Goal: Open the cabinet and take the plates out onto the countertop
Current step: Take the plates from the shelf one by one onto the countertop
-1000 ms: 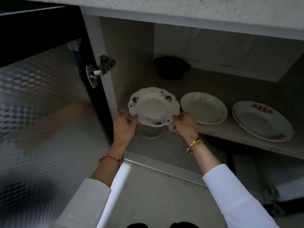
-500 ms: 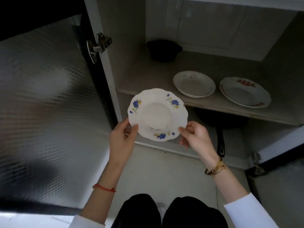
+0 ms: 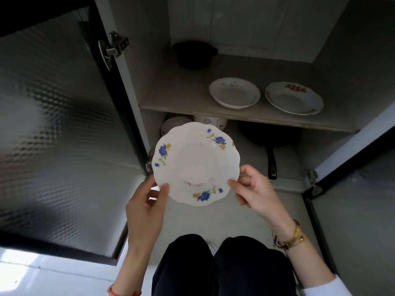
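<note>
Head view: on the cabinet shelf, two plates sit along the front edge, a pale-flowered plate beside a red-flowered plate, with a black pot at the back. Below lies a frying pan. Both doors stand open. The left hand and right hand pinch opposite rims of a scalloped blue-flowered plate, held outside the cabinet.

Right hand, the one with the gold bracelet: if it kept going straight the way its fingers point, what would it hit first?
The right hand points up-left, already pinching the blue-flowered plate. Beyond the plate, probably the white pots under the shelf, though depth is unclear.
</note>
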Motion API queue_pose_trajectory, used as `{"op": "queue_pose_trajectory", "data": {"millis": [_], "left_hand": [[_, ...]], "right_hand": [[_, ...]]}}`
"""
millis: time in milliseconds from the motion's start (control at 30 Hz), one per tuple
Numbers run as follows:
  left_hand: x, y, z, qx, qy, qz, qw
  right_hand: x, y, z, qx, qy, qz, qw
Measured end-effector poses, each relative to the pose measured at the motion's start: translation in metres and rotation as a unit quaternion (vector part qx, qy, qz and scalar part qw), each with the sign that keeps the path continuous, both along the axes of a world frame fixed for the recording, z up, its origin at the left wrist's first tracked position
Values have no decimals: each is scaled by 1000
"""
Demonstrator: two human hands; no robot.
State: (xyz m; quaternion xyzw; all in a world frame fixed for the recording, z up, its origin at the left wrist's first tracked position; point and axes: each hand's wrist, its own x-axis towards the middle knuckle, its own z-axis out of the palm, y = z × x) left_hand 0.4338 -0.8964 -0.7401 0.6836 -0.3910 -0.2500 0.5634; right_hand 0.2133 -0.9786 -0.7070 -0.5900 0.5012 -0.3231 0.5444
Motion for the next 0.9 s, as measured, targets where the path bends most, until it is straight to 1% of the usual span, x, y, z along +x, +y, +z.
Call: {"op": "queue_pose_trajectory", "data": {"millis": [333, 500, 667, 900], "left_hand": [[-2, 8, 8, 15, 12, 13, 1000], [1, 0, 23, 33, 17, 38, 999], [0, 5, 80, 77, 63, 36, 994], [-10, 25, 214, 95, 100, 30, 990]], "right_hand": [[-1, 2, 1, 9, -19, 2, 1000], [1, -10, 18, 12, -9, 10, 1000], [-2, -13, 75, 43, 4, 16, 999], [-11, 0, 189, 84, 15, 34, 996]]}}
